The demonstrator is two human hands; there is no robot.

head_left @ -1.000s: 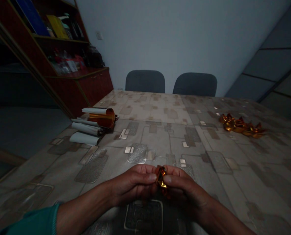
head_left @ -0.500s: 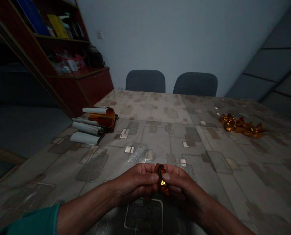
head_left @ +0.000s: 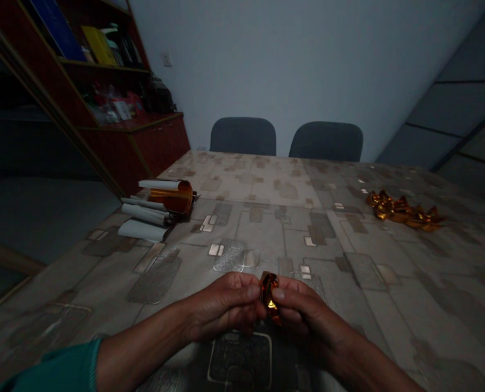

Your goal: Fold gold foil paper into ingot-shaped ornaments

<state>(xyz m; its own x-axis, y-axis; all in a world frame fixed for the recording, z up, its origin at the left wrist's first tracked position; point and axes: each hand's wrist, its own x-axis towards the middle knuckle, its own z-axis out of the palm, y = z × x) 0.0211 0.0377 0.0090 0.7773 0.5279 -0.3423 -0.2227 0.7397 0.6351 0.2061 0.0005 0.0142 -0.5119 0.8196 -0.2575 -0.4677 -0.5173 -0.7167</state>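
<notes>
Both hands are raised together over the near edge of the table. My left hand [head_left: 221, 305] and my right hand [head_left: 303, 310] pinch a small crumpled piece of gold-orange metallic foil [head_left: 269, 294] between their thumbs and fingers. Further off on the right lies a row of similar gold foil bows [head_left: 401, 211]. On the left stand a roll of orange-gold foil [head_left: 171, 196] and several white paper rolls [head_left: 144, 215], well away from both hands.
A patterned oilcloth covers the table [head_left: 258, 239]. Behind it are two dark grey chair backs [head_left: 285, 137]. A dark red shelf unit [head_left: 136, 136] holding books and bags stands at the left, beyond the table's left edge.
The foil piece sits slightly higher between my fingers and looks more bunched. Both hands have hardly moved, and the items on the table stay in place.
</notes>
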